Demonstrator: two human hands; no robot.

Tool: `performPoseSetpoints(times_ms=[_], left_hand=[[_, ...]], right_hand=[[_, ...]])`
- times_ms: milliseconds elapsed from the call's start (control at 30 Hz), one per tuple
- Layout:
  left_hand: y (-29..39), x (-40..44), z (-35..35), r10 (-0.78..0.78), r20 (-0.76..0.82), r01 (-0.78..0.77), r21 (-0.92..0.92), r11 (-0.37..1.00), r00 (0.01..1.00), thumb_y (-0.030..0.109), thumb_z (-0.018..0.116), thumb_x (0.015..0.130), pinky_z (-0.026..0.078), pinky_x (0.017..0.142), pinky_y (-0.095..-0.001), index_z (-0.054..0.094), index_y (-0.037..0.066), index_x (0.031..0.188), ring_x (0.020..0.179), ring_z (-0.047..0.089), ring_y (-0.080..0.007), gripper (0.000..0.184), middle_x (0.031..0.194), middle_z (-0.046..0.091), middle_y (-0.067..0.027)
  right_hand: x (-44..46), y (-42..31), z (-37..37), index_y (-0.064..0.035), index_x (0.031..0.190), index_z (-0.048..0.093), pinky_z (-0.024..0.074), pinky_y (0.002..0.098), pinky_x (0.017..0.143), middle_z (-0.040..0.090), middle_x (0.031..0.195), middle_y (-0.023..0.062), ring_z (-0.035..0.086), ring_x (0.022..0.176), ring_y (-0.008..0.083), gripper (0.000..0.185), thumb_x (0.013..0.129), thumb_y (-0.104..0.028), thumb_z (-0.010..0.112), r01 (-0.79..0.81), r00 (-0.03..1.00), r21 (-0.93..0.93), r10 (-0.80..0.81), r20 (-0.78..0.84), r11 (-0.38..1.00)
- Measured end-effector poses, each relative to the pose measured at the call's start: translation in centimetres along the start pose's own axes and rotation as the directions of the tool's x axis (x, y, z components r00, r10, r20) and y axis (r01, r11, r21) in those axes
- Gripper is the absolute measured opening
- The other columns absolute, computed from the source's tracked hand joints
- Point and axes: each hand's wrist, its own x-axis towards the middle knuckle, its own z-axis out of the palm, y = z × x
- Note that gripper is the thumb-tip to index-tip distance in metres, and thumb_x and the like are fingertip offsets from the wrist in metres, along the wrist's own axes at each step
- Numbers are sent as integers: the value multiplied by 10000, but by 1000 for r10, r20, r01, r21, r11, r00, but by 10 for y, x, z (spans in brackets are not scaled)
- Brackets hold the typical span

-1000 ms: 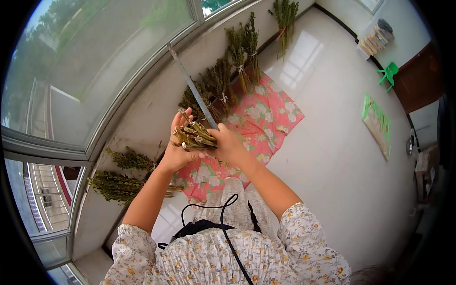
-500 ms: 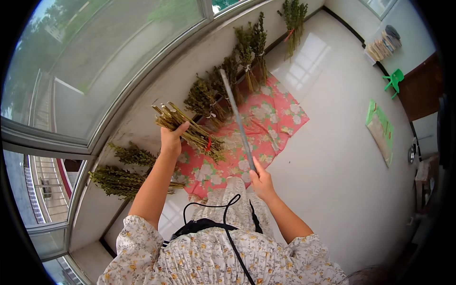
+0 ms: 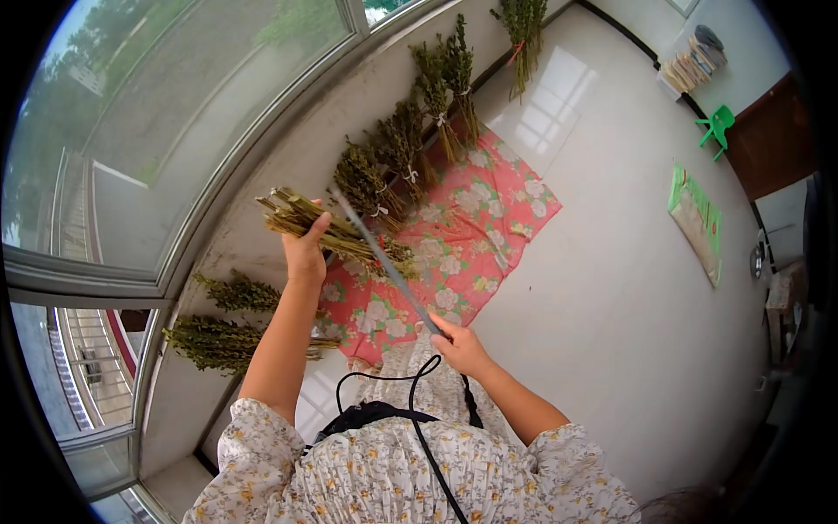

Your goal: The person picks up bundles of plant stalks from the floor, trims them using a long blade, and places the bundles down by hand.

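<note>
My left hand (image 3: pixel 305 251) is closed around a bundle of dried plant stems (image 3: pixel 284 212), its cut ends pointing to the upper left. A red tie shows near the leafy end of the bundle. In my right hand (image 3: pixel 461 351) is one end of a long grey rod (image 3: pixel 397 278), slanting up and to the left. The rod passes in front of the bundle's leafy end; whether they touch I cannot tell. Below lies a red floral cloth (image 3: pixel 463 253) spread on the floor.
Several tied plant bundles (image 3: pixel 406 144) lean along the wall under the window. More leafy bundles (image 3: pixel 214 339) lie at the left. To the right are a green-edged bag (image 3: pixel 698 223), a small green chair (image 3: pixel 717 127) and stacked papers (image 3: pixel 690 70). A black cord (image 3: pixel 415 393) hangs before me.
The rod has swung down and left, from apart from the bundle to across its leafy end. My right hand has moved slightly left and down. The bundle has shifted a little left.
</note>
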Motion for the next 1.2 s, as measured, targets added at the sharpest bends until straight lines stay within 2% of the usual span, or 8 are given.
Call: performPoseSetpoints(times_ms=[533,633,733,800,933,1033,1100,1200], left_hand=[[-3,-3,2,-10,5,10,-25,1000,1000,17,715,715,424,766,-321,559,74,931,867,529,-174,272,908,554,-24],[1,-7,6,13,22,-12,-42,999,1000,13,714,714,422,765,-311,560,74,927,852,532,-171,270,908,554,-20],[-1,-5,8,39,41,-36,-86,996,998,9,719,708,424,759,-309,563,76,917,855,531,-167,269,907,557,-14],[-2,-4,8,30,52,-27,-68,997,998,4,717,708,423,757,-309,564,77,912,854,532,-167,266,907,558,-13],[-3,-6,12,29,26,-28,-24,999,999,-13,705,710,424,749,-313,564,79,900,844,533,-168,254,896,562,-14],[-4,-5,7,-15,8,15,-26,1000,1000,-15,703,711,423,749,-317,565,79,900,834,534,-172,253,888,564,-18],[-5,-6,8,-8,9,9,-31,999,1000,-15,703,710,425,747,-319,565,80,902,833,535,-173,255,885,566,-20],[-7,-6,4,-10,10,10,-36,999,1000,-15,702,712,427,746,-323,563,79,905,831,537,-176,256,886,566,-23]], right_hand=[[-1,-7,-7,-48,1326,389,316,211,405,487,634,-8,377,456,34,456,888,-92,507,-84,944,544,242,-226,835],[-3,-2,-4,-32,1304,414,359,223,437,504,643,2,423,485,53,442,881,-103,519,-106,950,527,242,-196,843],[-4,-6,-4,-24,1274,445,403,244,505,531,661,31,468,539,81,434,861,-121,539,114,984,-18,-115,-134,993],[-5,-16,-14,-27,1254,465,421,262,568,543,677,55,491,590,101,437,841,-137,556,-175,983,180,181,-17,968],[-5,-13,-10,-41,1265,459,413,271,571,530,665,59,481,588,104,451,837,-143,558,-152,964,245,198,-175,957],[-10,-17,-15,-40,1271,453,407,257,549,536,670,41,478,577,92,443,848,-135,548,-132,991,42,132,17,990],[-7,-17,-15,-37,1264,460,411,263,555,550,673,51,484,584,95,446,842,-147,555,-237,945,393,305,-120,888],[-10,-2,-3,-40,1256,473,416,261,559,564,679,54,488,590,90,441,839,-154,560,-44,999,-15,44,-7,999]])
